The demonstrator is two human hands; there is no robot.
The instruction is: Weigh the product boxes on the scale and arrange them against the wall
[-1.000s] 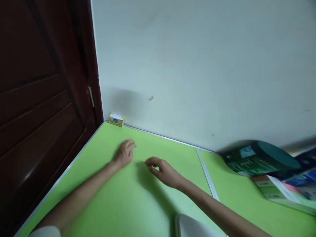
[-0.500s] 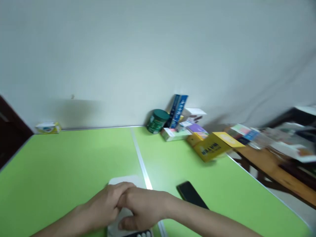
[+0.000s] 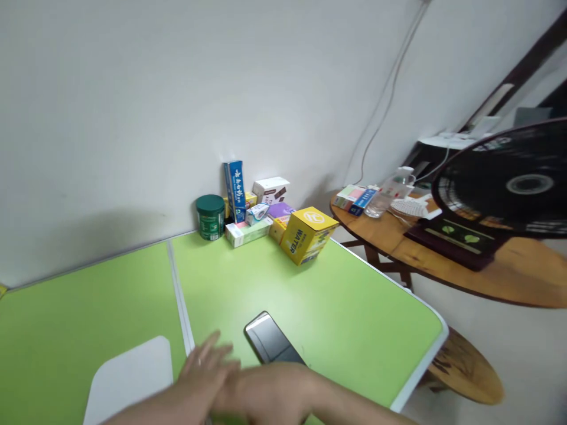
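My left hand [image 3: 206, 372] is over the green table with its fingers stretched out and apart, a little blurred. It crosses my right hand [image 3: 259, 392] at the wrist or the back of the hand. The fingers of my right hand are hidden, so what they do cannot be told. A white flat thing with rounded corners [image 3: 133, 375] lies beside my left forearm, partly covered by it. Just beyond my right wrist is a black smartphone [image 3: 272, 339], lying face up.
Along the wall stand a green tub [image 3: 210, 217], a blue toothpaste box [image 3: 236, 192], small cartons and a tilted yellow box [image 3: 308, 236]. On a wooden side table [image 3: 527, 274] to the right are a clear plastic bottle [image 3: 392, 192] and a black fan [image 3: 509, 183].
The view has swung to the right, so the fan and side table show more. My clasped hands have loosened, and the left fingers have spread out.
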